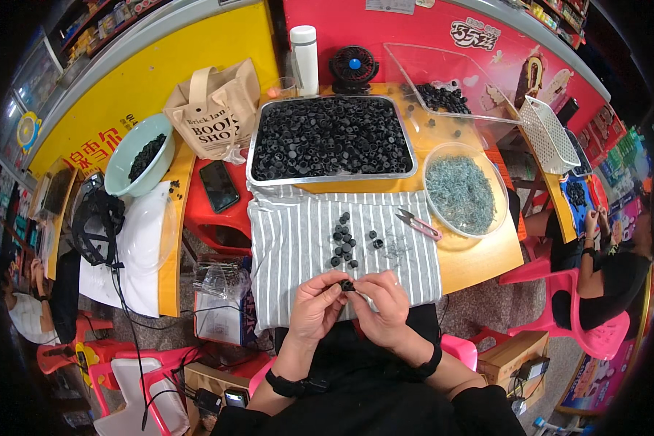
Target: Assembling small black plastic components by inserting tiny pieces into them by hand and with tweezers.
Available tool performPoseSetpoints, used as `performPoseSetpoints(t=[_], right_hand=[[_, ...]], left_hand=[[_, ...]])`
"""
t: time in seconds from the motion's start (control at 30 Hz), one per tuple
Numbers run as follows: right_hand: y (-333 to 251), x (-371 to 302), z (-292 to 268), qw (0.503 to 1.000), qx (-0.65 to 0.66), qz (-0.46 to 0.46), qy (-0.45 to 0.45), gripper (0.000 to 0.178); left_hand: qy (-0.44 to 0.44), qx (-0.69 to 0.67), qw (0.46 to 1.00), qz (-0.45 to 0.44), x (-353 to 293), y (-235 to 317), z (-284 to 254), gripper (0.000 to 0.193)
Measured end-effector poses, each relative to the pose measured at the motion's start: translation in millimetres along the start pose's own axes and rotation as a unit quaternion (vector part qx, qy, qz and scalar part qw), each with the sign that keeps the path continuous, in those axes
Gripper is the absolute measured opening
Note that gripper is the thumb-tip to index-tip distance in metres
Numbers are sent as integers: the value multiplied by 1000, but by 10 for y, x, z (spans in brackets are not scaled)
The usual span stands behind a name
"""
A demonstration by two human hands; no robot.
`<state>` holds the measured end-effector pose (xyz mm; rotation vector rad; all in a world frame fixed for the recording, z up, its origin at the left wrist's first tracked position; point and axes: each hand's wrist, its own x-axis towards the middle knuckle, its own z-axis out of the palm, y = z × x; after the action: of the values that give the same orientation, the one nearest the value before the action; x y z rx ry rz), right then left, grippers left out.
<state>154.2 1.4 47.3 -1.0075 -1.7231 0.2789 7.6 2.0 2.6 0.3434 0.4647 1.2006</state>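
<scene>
Between my two hands, over the near edge of a grey-and-white striped cloth (291,254), is a small black round plastic part (347,286). My left hand (314,309) pinches it from the left with thumb and forefinger. From the other side, the fingertips of my right hand (382,307) close on it, hiding most of its shape. Just beyond my fingers lie several loose black round parts (346,244). To their right are a few thin bluish-grey pieces (395,248) and small thread snips (423,226) with pink handles.
A metal tray (333,179) full of black parts stands beyond the cloth. At right is a clear round tub (463,232) of tangled bluish-grey pieces. A phone (219,186) lies on a red stool at left, near a pale green basin (134,187). Another person (599,280) sits far right.
</scene>
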Motion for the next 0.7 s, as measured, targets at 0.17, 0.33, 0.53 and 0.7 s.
performPoseSetpoints(t=[0.17,0.33,0.53,0.7], right_hand=[[13,-22,6,1000,15,-14,18,24],[35,-30,10,1000,14,-24,13,22],[34,0,0,998,0,-61,-12,20],[56,-12,15,997,-5,-69,-22,23]], left_hand=[[-1,2,1000,0,-10,2,1,20],[-4,-5,1000,-7,-8,13,-5,19],[-12,-3,1000,0,-11,8,-7,18],[-21,19,999,19,-2,-16,-23,18]])
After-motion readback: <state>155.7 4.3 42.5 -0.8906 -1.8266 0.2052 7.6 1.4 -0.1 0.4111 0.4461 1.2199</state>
